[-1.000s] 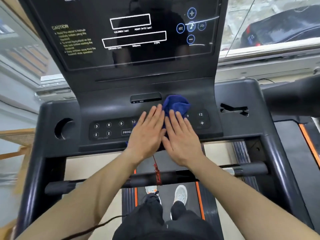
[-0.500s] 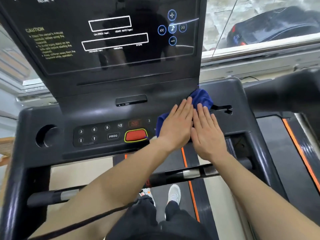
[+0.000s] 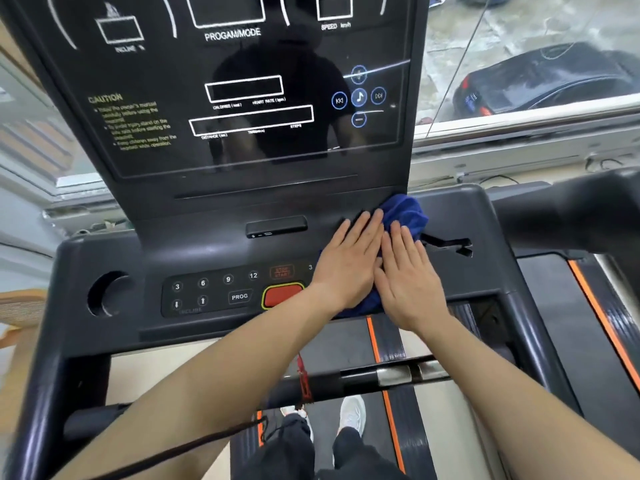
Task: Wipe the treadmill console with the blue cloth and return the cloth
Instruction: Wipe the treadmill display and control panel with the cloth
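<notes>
Both my hands lie flat and spread, side by side, pressing the blue cloth (image 3: pixel 403 211) onto the console (image 3: pixel 214 244), near its right end. My left hand (image 3: pixel 348 261) and right hand (image 3: pixel 408 275) grip nothing; open palms put weight over more cloth, so each pass cleans wider. The cloth bunches up beyond my fingertips, against the foot of the screen (image 3: pixel 242 98). The red button (image 3: pixel 282 295) sits just left of my left wrist, so I keep clear of it.
</notes>
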### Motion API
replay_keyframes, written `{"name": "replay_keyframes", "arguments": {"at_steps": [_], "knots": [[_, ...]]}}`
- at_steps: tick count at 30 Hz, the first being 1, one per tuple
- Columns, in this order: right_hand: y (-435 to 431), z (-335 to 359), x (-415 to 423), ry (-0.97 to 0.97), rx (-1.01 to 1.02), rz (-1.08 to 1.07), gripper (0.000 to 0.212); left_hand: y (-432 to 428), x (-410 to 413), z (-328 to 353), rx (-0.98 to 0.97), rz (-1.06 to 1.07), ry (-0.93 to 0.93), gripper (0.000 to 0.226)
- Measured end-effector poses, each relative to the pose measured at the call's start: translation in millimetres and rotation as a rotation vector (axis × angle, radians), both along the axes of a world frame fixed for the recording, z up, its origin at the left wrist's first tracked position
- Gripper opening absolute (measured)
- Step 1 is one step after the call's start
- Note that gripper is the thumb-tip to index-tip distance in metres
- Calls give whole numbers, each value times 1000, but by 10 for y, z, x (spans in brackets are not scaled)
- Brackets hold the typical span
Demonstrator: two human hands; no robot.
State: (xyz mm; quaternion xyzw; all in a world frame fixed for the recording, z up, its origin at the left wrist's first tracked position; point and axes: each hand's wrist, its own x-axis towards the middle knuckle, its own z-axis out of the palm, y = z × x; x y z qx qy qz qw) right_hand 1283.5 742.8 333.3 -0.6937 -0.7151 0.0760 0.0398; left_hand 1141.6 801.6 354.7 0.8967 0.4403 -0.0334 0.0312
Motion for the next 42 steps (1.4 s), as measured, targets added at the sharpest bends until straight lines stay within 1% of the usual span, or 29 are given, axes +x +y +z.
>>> {"name": "replay_keyframes", "arguments": {"at_steps": [2,5,12,16,19,22,26,28,31,35,38,40,42], "knots": [[-141,16,-198,17,-8,24,67,-107,-250,-10,-22,-39,18,60],[-168,36,-625,68,-59,98,69,-220,-755,-39,-31,9,25,61],[94,232,-1833,172,-136,372,69,-442,-2050,-72,-34,334,-4,59],[242,261,-2556,136,-178,545,68,-578,-2721,-45,-39,509,47,61],[301,256,-2836,95,-190,637,66,-628,-2954,-39,-57,581,102,64],[346,224,-2658,78,-179,691,66,-625,-2800,-41,-46,573,73,65],[389,201,-1867,57,-143,667,69,-487,-2115,-59,-63,468,-48,66],[351,185,-1357,16,-112,605,72,-423,-1687,-49,-98,402,-89,70],[215,163,-699,-13,-105,457,73,-395,-1073,-36,-121,243,-64,68],[-114,119,-227,-24,-81,237,66,-344,-401,-15,-93,75,-72,63],[-406,56,-93,-33,-91,136,67,-459,-226,-52,-89,-62,-41,63],[-538,66,-24,-25,-105,152,70,-504,-286,-74,-89,-149,-21,64],[-484,95,80,-23,-88,202,70,-390,-346,-43,-25,-207,14,62]]}}
